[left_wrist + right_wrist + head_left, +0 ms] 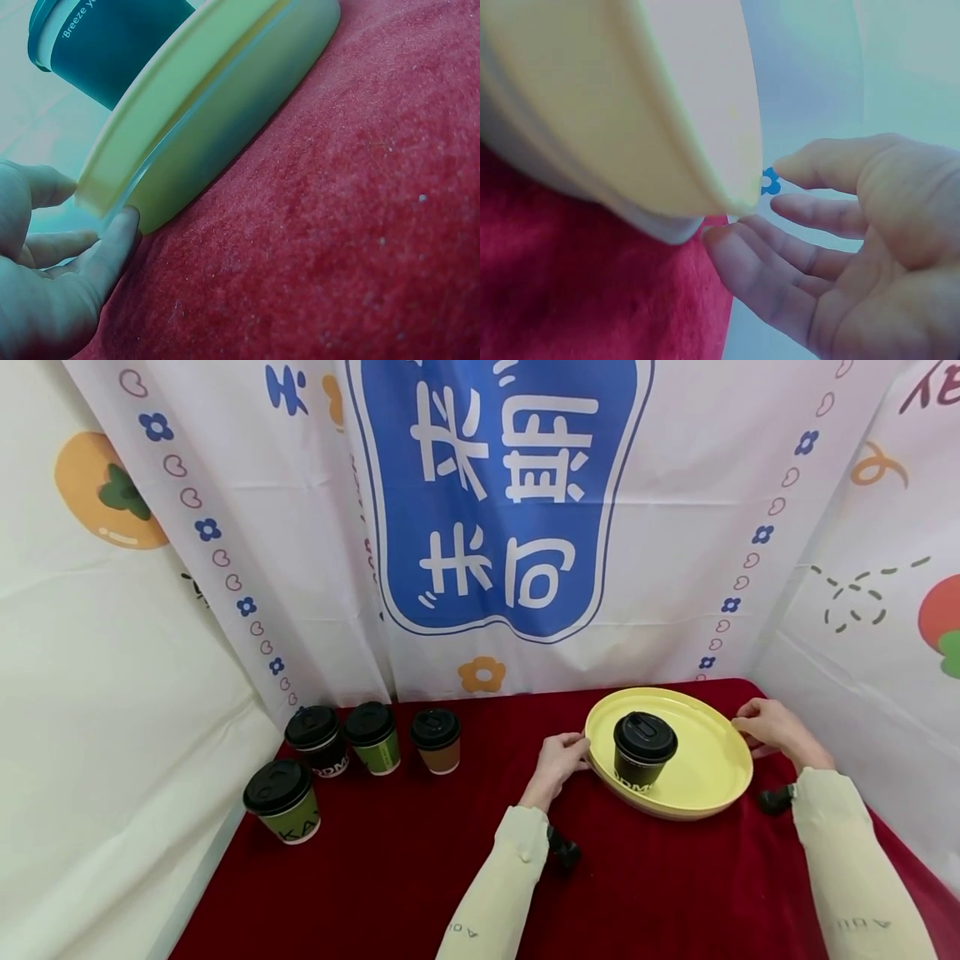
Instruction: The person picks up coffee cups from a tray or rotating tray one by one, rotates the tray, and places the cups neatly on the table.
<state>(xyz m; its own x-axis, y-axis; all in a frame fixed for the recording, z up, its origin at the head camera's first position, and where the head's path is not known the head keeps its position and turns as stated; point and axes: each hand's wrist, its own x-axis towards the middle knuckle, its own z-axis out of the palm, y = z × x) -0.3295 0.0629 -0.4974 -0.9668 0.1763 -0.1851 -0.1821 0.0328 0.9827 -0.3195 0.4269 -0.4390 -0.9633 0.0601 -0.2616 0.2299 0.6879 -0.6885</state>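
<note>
A round yellow tray (708, 768) with a raised rim lies on the red cloth, to the right in the head view. On its left part stands a black paper cup (637, 770) with a black lid. My left hand (557, 764) pinches the tray's left edge; in the left wrist view the thumb (52, 186) meets the rim and fingertips touch lower down. My right hand (772, 727) is at the opposite edge. In the right wrist view its thumb (817, 163) is apart from the rim, while the loosely bent fingers (739, 259) reach the tray's lower edge.
At the left of the red cloth (420, 877) stand several lidded cups: a green one (288, 817), a black one (327, 757), another green one (377, 755) and a brown one (438, 758). A printed white curtain (420, 664) hangs behind.
</note>
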